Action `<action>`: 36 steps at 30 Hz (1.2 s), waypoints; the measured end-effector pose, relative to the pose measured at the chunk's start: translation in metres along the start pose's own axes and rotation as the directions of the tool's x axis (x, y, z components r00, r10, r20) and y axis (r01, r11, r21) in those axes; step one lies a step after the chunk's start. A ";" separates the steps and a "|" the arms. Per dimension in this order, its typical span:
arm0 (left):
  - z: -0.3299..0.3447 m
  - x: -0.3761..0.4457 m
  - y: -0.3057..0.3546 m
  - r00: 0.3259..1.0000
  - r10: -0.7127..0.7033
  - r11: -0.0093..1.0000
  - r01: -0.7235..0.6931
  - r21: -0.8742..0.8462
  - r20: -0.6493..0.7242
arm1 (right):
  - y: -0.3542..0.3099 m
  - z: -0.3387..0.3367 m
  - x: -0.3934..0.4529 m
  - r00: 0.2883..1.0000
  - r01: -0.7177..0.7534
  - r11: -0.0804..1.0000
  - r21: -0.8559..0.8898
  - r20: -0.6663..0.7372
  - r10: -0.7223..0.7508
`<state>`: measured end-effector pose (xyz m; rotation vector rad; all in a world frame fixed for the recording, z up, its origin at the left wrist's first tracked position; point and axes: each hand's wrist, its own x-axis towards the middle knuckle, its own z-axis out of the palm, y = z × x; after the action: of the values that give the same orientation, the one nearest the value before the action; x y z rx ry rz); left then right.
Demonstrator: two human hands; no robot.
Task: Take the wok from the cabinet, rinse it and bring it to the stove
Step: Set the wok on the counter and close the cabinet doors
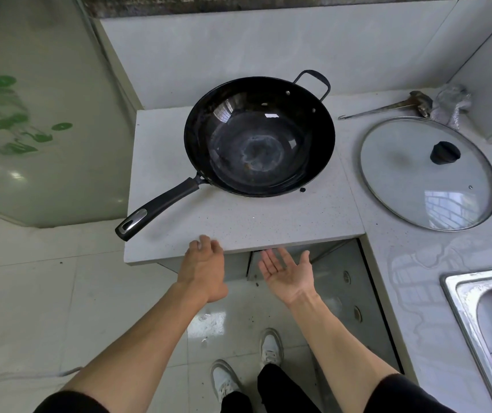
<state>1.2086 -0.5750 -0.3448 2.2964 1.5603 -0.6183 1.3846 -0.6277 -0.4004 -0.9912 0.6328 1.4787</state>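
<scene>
The wok [259, 137] sits on the white bench [238, 225], upright and empty, its dark inside shining with reflections and a pale ring at the bottom. Its long black handle [156, 205] runs toward the near left corner of the slab, the tip reaching past the edge, and a small loop handle [313, 81] sticks out at the far side. Nobody is touching it. The left hand [204, 269] hangs at the front edge of the bench, back of the hand up, fingers loosely bent with the tips at the slab's lip and nothing in them. The right hand [286, 272] is just beside it, palm turned up, fingers spread and relaxed, also carrying nothing, below the edge in front of the grey cabinet door [346, 278]. To the right of the wok, a glass lid [429, 174] with a black knob lies flat on the bench, apart from the wok. Behind the lid a rusty metal tool [387, 107] rests near the wall. At the far right, the corner of a steel sink [459, 290] shows, with wet patches on the bench beside it.
</scene>
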 end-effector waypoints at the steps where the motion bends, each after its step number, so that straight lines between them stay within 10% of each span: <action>1: -0.001 0.000 0.000 1.000 -0.005 1.000 0.005 -0.002 0.002 | 0.001 0.000 0.001 1.000 -0.003 1.000 0.014 0.004 0.003; 16: 0.003 0.004 0.003 0.999 -0.032 0.999 0.032 -0.003 -0.002 | -0.002 0.001 0.012 0.999 -0.031 0.999 0.038 0.038 0.030; 28: -0.024 -0.002 -0.005 0.989 -0.021 0.985 0.045 -0.169 0.145 | -0.021 -0.004 -0.048 0.994 0.017 0.905 -0.425 0.108 0.032; 36: -0.037 -0.042 -0.007 0.999 0.032 0.940 -0.031 -0.341 -0.004 | -0.033 0.030 -0.115 0.937 0.349 0.455 -0.819 0.295 -0.187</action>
<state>1.1950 -0.5891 -0.2916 2.0541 1.4919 -0.3107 1.4045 -0.6558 -0.2820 -1.6224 -0.5037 1.5519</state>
